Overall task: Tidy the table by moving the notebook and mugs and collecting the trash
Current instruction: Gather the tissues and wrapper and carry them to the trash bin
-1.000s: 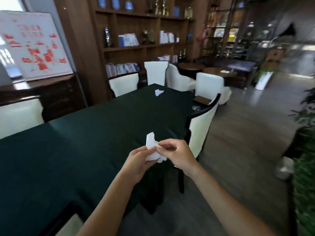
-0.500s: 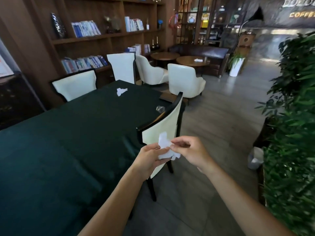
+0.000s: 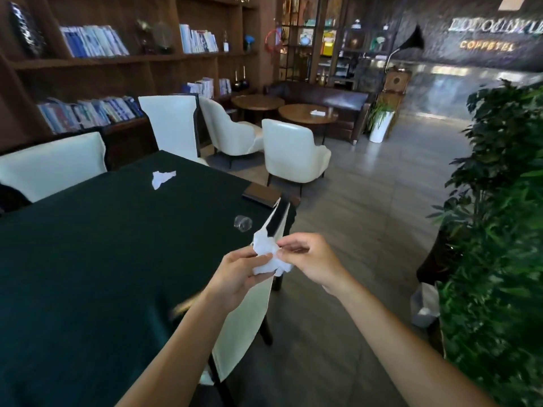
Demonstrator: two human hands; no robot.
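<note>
A crumpled white tissue [image 3: 269, 257] is pinched between my left hand [image 3: 238, 271] and my right hand [image 3: 308, 258], held in the air beside the table's right edge, over a chair back. The long table [image 3: 88, 259] has a dark green cloth. Another white tissue scrap [image 3: 162, 177] lies flat at its far end. A brown notebook [image 3: 260, 193] rests on the far right corner. A small clear glass [image 3: 242, 223] stands near the right edge, just beyond my hands. No mug is in view.
A white chair with a black frame [image 3: 249, 312] stands tucked at the table's right side, under my hands. More white chairs [image 3: 173, 124] ring the far end. A leafy plant [image 3: 499, 230] fills the right, with a small bin [image 3: 424, 304] on the floor beside it.
My view has swung right along the table, bringing the plant and the bin into sight. Both hands stay together on the tissue and have moved from over the cloth to beside the table's edge.
</note>
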